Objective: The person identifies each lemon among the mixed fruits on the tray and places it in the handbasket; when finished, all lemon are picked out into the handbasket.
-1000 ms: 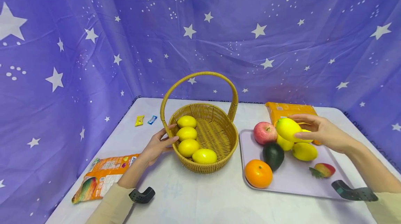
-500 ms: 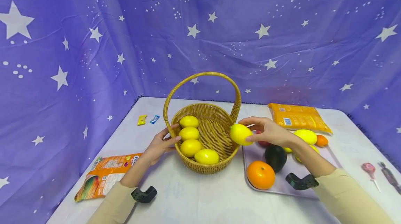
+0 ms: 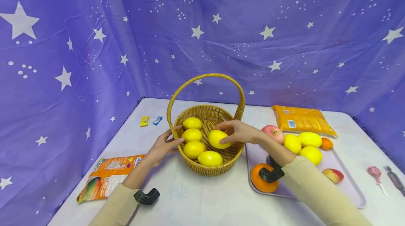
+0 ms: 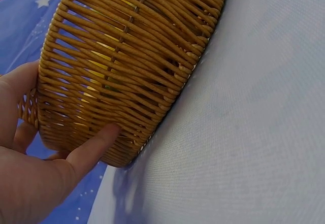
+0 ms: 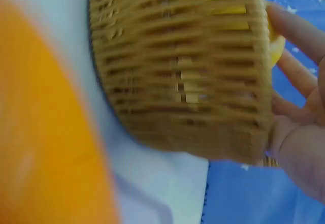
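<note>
A wicker basket (image 3: 186,164) with a tall arched handle stands mid-table, several yellow lemons (image 3: 210,158) lined up along its left and front inside. My left hand (image 3: 162,147) grips the basket's left side by the handle's foot; in the left wrist view one fingertip (image 4: 109,131) lies against the outer weave. Over the basket's inside, my right hand (image 3: 242,133) pinches another lemon (image 3: 218,139) between thumb and fingers. The right wrist view shows that hand (image 5: 304,97) at the rim, the basket wall hiding most of the lemon.
Right of the basket, a pale tray (image 3: 351,192) bears an apple (image 3: 272,134), more lemons (image 3: 311,155), a large orange (image 3: 264,182), a small orange fruit (image 3: 327,143) and a red-yellow fruit (image 3: 333,175). Orange packets lie behind the tray (image 3: 303,120) and at left (image 3: 107,176).
My right hand has carried the lemon leftward from above the tray, past the basket's right rim, to over its inside. The left hand has kept its hold on the basket.
</note>
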